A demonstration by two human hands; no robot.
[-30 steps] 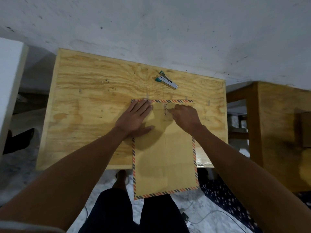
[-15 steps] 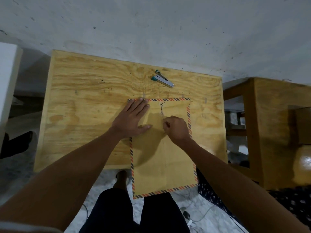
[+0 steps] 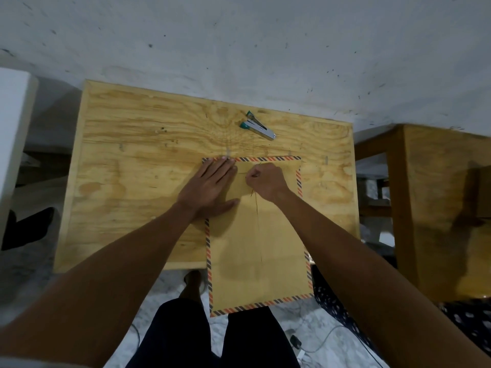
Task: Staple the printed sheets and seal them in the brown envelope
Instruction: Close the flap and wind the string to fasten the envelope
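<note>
A brown envelope [image 3: 257, 248] with a striped red-and-dark border lies lengthwise on the plywood table [image 3: 132, 168], its lower part hanging over the front edge. My left hand [image 3: 210, 187] lies flat on the envelope's upper left corner, fingers stretched out and pressing it down. Close beside it, near the top middle, my right hand [image 3: 265, 181] is closed in a fist, pinching the thin closure string [image 3: 252, 193], which shows as a dark thread just below the fist. A silver stapler [image 3: 259, 127] with green ends rests behind the envelope. No printed sheets are visible.
A grey wall runs along the table's far edge. A second wooden table [image 3: 438, 208] stands to the right and a white block [image 3: 13, 115] to the left. My dark-trousered legs [image 3: 186, 335] and loose cables [image 3: 318, 346] are on the marbled floor below.
My right hand drew the string down from the flap's top, then moved back up and curled into a tighter fist. The left hand stayed flat on the envelope.
</note>
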